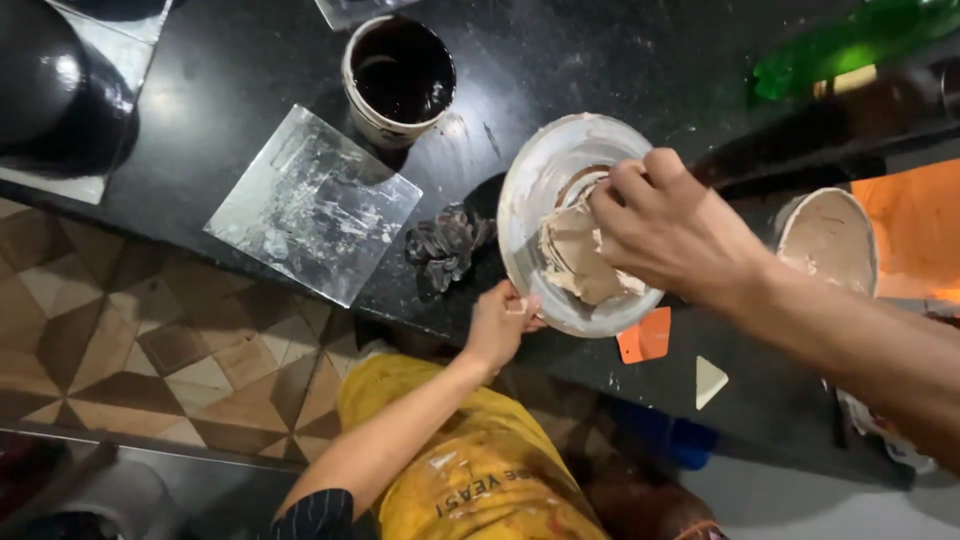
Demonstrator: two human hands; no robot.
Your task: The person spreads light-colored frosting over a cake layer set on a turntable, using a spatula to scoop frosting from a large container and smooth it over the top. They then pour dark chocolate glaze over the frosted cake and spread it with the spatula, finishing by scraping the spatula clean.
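Observation:
A white bowl [530, 180] stands tilted on the black counter [600, 60], with a mass of beige paste [575, 262] inside. My left hand [500, 322] grips the bowl's near rim from below. Reaching in from the right, my right hand [665, 230] has its fingers curled down into the paste at the bowl's middle. Whether a tool is in those fingers is hidden.
Around the bowl are a tub of dark liquid [400, 75], a smeared glass square [310, 205], a dark crumpled lump [447, 245], an orange card [644, 337] and a white triangular piece [708, 380]. A second paste-filled bowl [828, 240] sits right, a green bottle [850, 40] behind.

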